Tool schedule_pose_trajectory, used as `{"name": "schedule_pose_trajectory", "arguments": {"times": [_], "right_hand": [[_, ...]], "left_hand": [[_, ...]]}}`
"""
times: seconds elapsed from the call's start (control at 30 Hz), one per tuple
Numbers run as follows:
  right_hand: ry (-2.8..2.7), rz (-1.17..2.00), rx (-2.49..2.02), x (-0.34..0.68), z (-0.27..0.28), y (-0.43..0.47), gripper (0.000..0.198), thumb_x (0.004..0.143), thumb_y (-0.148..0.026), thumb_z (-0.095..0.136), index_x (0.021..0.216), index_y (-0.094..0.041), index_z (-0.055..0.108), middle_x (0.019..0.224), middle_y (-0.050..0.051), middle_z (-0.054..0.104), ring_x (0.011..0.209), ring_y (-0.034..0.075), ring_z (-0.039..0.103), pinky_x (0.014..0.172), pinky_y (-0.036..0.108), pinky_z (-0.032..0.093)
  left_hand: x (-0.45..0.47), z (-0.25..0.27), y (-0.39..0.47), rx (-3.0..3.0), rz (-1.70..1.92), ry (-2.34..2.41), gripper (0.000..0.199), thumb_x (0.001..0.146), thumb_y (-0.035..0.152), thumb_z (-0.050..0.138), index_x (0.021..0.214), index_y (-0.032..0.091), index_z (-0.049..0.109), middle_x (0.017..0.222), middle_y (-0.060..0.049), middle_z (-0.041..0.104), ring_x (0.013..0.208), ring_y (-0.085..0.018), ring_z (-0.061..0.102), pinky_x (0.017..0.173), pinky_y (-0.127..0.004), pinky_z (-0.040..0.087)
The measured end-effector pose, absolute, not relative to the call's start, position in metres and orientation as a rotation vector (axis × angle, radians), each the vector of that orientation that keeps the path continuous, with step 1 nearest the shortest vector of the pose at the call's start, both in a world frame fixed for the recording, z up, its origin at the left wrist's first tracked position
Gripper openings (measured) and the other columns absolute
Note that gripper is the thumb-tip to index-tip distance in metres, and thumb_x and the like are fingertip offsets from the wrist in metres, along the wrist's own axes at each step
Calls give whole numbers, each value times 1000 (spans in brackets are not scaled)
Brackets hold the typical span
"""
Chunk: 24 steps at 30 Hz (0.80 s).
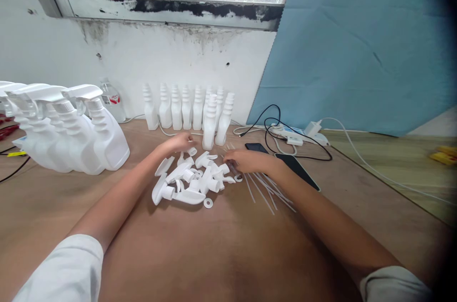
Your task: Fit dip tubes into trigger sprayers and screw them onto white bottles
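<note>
A loose pile of white spray trigger heads (189, 197) lies on the table in front of me. At its far left edge, my left hand (179, 143) has its fingers curled over a white spray head part (192, 151). My right hand (238, 160) reaches down at the pile's right side, fingers bent together; whatever is in them is hidden. Thin clear dip tubes (266, 192) fan out beneath that hand and wrist. White ring washers lie close by, one (238, 178) below the right fingers and another (208, 203) at the pile's near edge.
White bottles without heads (174, 109) stand along the wall, two of them nearer me. Bottles fitted with spray heads (107, 135) stand left, before a clear drink bottle (112, 102). Right are a phone (255, 147), a dark tablet-like slab (300, 172), cables and a power strip (296, 136).
</note>
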State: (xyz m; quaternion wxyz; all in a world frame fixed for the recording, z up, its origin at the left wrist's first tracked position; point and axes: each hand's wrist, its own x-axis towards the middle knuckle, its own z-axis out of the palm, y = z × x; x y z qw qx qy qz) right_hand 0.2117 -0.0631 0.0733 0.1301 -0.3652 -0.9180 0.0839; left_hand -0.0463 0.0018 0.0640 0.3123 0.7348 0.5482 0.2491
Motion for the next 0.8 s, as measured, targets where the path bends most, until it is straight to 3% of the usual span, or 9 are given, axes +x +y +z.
{"name": "schedule_pose_trajectory", "arguments": {"times": [0.23, 0.33, 0.43, 0.53, 0.63, 0.8], "right_hand": [[-2801, 499, -1158, 213, 81, -63, 46, 68, 1, 57, 104, -23, 71, 96, 2, 71, 78, 16, 66, 64, 23, 49], [-2780, 518, -1271, 221, 89, -59, 45, 74, -14, 62, 118, -21, 67, 105, 7, 70, 90, 23, 66, 72, 29, 51], [-2725, 550, -1411, 229, 98, -58, 49, 80, -29, 59, 128, -18, 61, 115, 11, 67, 100, 27, 63, 82, 34, 49], [-2670, 637, -1427, 236, 109, -60, 50, 84, -38, 55, 130, -17, 58, 118, 11, 65, 101, 25, 62, 85, 33, 48], [-2647, 677, -1372, 240, 118, -63, 45, 86, -41, 53, 124, -18, 61, 113, 9, 67, 93, 23, 63, 79, 31, 47], [-2650, 704, -1325, 240, 124, -66, 39, 87, -37, 51, 119, -18, 63, 105, 8, 69, 86, 21, 64, 75, 28, 46]], "left_hand": [[-42, 74, -8, 2044, 577, 1500, 16, 69, 31, 73, 64, 17, 67, 62, -2, 65, 57, -17, 56, 52, -22, 36], [-48, 99, -29, 2106, 608, 1542, 22, 75, 39, 68, 80, 17, 70, 77, -4, 69, 68, -20, 60, 61, -24, 40], [-65, 121, -63, 2312, 738, 1713, 34, 88, 48, 50, 96, 21, 67, 91, -6, 70, 77, -22, 62, 67, -28, 41], [-94, 132, -103, 2491, 824, 2175, 40, 93, 50, 38, 102, 21, 63, 101, -10, 66, 83, -26, 62, 68, -32, 43], [-123, 134, -132, 2403, 677, 2565, 50, 95, 50, 28, 120, 16, 55, 115, -19, 55, 89, -34, 61, 63, -36, 45], [-149, 128, -144, 2261, 387, 2703, 67, 95, 53, 18, 145, 11, 33, 126, -31, 39, 92, -42, 57, 64, -39, 44]]}}
